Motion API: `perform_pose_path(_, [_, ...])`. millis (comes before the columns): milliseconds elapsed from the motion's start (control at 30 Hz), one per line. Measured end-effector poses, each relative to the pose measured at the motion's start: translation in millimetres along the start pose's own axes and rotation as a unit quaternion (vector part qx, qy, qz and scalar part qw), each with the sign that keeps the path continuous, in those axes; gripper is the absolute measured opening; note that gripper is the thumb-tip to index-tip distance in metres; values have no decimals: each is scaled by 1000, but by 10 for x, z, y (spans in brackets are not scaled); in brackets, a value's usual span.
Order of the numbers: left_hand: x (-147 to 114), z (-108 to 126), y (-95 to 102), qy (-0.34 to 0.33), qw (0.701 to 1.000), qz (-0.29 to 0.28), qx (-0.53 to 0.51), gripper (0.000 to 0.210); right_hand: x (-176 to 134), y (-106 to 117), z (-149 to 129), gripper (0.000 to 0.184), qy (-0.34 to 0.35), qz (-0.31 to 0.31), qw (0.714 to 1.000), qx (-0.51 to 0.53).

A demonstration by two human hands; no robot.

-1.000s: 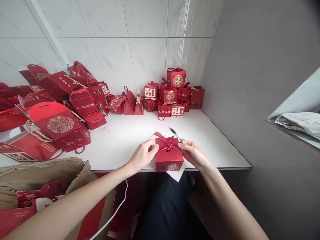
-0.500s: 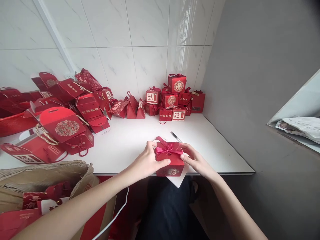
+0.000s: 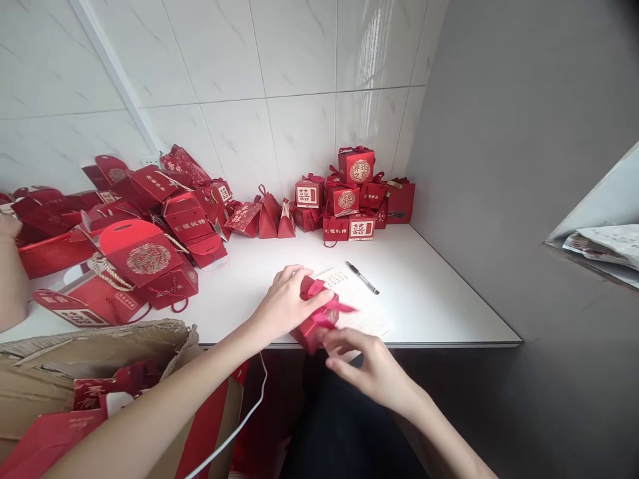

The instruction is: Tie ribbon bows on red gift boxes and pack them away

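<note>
A small red gift box with a pink-red ribbon bow is tilted at the table's front edge. My left hand grips it from the left, with the thumb across its top by the bow. At the box's near right side is my right hand, thumb and fingers apart and slightly blurred. Its fingertips are close to the ribbon and the box corner; whether they touch is unclear. Under and behind the box lies a sheet of paper with handwriting. A black-capped pen rests by the sheet.
Finished-looking red boxes are stacked by the tiled wall. Folded red boxes pile up at the left. A cardboard carton holds more red packaging at lower left. Another person's arm shows at the left edge. A grey partition bounds the right.
The gift box has turned and tilted, shifting left. My right hand has come off its right side to the near side. The paper and pen are more exposed, and another person's arm has appeared.
</note>
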State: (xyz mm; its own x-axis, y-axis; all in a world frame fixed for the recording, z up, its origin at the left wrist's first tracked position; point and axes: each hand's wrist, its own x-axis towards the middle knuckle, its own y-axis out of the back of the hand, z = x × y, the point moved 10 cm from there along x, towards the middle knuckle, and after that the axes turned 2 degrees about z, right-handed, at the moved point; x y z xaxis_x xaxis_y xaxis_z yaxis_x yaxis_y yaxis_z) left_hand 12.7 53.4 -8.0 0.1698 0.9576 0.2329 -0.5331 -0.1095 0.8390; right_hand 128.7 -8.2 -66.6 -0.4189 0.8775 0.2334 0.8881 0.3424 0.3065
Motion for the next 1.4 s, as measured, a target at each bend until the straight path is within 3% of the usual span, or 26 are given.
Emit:
perform_pose_path(67, [-43, -70, 10, 38, 998, -36, 22, 87, -49, -5, -105, 13, 34, -34, 999, 3])
perform_pose_path(133, [-87, -160, 43, 71, 994, -71, 54, 111, -47, 241, -145, 14, 61, 40, 997, -23])
perform_pose_path(200, [-131, -244, 78, 88, 987, -104, 80, 120, -23, 497, -169, 14, 92, 123, 986, -60])
perform_pose_path(267, [-172, -325, 95, 97, 983, -134, 84, 122, 62, 583, -160, 27, 112, 138, 980, -90])
perform_pose_path(467, [-216, -372, -94, 55, 970, -223, -77, 111, 507, 209, 11, 86, 103, -23, 989, -100])
perform_pose_path(567, [-160, -384, -168, 24, 960, -238, -148, 110, 642, 38, 107, 102, 82, -68, 991, -86])
perform_pose_path(633, [-97, -429, -157, 20, 956, -221, -192, 101, 677, -1, 148, 102, 74, -61, 993, -62])
perform_pose_path(733, [15, -602, 7, 70, 964, -119, -229, 59, 661, 53, 179, 100, 81, -2, 996, -36])
perform_pose_path(800, [31, -679, 122, 108, 969, -57, -215, 46, 611, 139, 142, 98, 111, 54, 991, -47])
perform_pose_path(900, [15, -500, 212, 77, 977, -29, -196, 41, 504, 273, -3, 93, 174, 126, 973, -78])
perform_pose_path(1067, [-60, -70, 396, 1, 975, 33, -222, 24, 332, 429, -303, 89, 247, 180, 943, -130])
perform_pose_path(1267, [-175, 51, 425, 24, 967, 34, -252, 32, 134, 540, -577, 88, 297, 219, 912, -179])
perform_pose_path(1333, [-216, 97, 389, 23, 969, 14, -247, 44, 66, 571, -648, 88, 315, 237, 900, -187])
perform_pose_path(1400, [-260, 256, 411, -34, 974, 6, -223, 68, 10, 580, -709, 89, 332, 245, 890, -196])
